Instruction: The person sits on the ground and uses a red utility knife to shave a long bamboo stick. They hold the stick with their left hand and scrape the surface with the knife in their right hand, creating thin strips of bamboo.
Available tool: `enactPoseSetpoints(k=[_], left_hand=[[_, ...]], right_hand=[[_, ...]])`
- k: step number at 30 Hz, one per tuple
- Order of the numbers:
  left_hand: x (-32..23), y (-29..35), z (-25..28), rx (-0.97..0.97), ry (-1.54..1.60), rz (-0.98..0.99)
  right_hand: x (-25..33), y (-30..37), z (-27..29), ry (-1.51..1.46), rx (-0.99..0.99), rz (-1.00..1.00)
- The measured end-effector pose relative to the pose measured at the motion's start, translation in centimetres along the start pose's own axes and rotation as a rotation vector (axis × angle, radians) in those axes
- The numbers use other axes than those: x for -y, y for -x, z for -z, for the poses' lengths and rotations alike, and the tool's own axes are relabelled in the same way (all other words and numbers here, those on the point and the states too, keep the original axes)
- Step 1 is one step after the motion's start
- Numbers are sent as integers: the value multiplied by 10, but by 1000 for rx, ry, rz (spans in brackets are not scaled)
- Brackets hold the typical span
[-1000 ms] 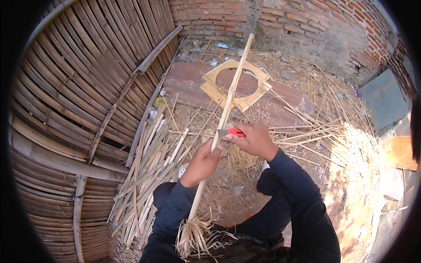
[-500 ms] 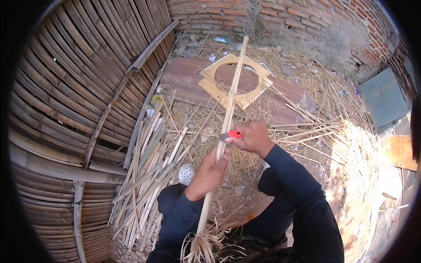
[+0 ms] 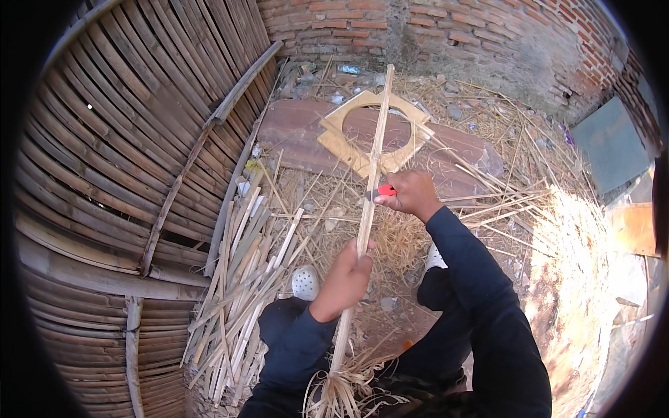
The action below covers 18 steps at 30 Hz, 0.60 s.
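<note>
A long pale bamboo strip (image 3: 380, 132) runs from near my lap away toward the wall, and my left hand (image 3: 343, 282) is wrapped around its lower half. Farther up the strip, my right hand (image 3: 412, 196) closes on a red-handled knife (image 3: 387, 190). Its grey blade lies against the strip, though the edge is too small to make out. Curled bamboo shavings (image 3: 340, 394) hang in a bunch at the strip's near end. Beyond my right hand, the strip passes over a square wooden frame (image 3: 338, 137) with a round hole.
Many split bamboo strips (image 3: 240, 285) are piled at my left, beside a bamboo slat wall (image 3: 118, 139). A brown board (image 3: 286, 132) lies under the wooden frame. The brick wall (image 3: 481, 49) stands behind. White perforated shoes (image 3: 304, 282) show on the littered ground.
My right hand has moved the knife farther up the strip, away from my left hand. The view has shifted slightly, and my left hand keeps its hold.
</note>
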<state>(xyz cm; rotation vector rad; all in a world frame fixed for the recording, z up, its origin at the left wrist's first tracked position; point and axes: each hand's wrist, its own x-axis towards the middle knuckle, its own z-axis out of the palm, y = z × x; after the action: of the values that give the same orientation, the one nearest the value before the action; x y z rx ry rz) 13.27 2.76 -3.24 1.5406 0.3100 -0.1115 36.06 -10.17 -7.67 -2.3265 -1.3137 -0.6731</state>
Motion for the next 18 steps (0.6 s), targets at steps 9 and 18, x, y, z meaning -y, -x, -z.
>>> enactPoseSetpoints(k=[9, 18], left_hand=[[8, -4, -14, 12, -114, -124], [9, -7, -30, -57, -288, -255]], right_hand=[[-42, 6, -11, 74, 17, -176], [-61, 12, -14, 107, -67, -114]])
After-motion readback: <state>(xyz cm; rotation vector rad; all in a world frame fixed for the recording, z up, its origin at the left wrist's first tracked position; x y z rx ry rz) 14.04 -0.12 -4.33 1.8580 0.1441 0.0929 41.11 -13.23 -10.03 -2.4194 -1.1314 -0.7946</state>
